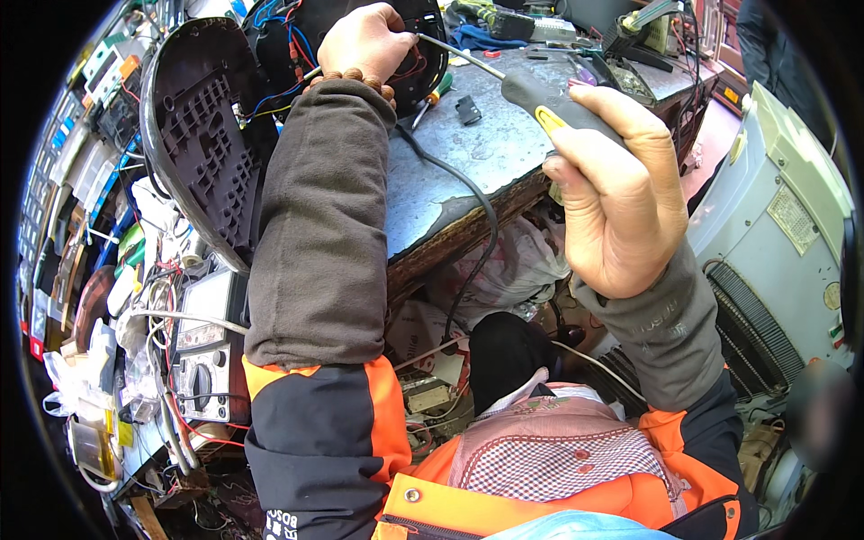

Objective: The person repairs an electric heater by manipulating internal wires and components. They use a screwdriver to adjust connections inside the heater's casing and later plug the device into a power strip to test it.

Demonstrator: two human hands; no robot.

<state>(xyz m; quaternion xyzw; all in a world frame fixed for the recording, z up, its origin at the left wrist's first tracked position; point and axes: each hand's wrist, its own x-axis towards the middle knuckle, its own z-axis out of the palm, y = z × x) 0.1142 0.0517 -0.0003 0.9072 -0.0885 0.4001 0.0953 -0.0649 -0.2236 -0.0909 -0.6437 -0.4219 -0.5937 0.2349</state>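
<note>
My right hand [625, 189] grips a screwdriver [526, 94] by its dark grey and yellow handle, the shaft pointing up and left. The fingers of my left hand [360, 49] are closed in a pinch at the tip of that shaft; anything small between them is hidden. Beyond and beneath that hand lies an opened black appliance housing [432, 67] with red and blue wires. Its ribbed black plastic shell [207, 135] leans to the left of my left forearm. Another screwdriver [441, 88], green-handled, lies below my left hand by the housing.
A black cable [490, 216] hangs over the chipped edge of the workbench [423, 211]. A small black part [468, 110] lies on its top. To the left stand a multimeter [202, 387] and heaps of wires and parts. A pale machine casing [774, 207] stands at the right.
</note>
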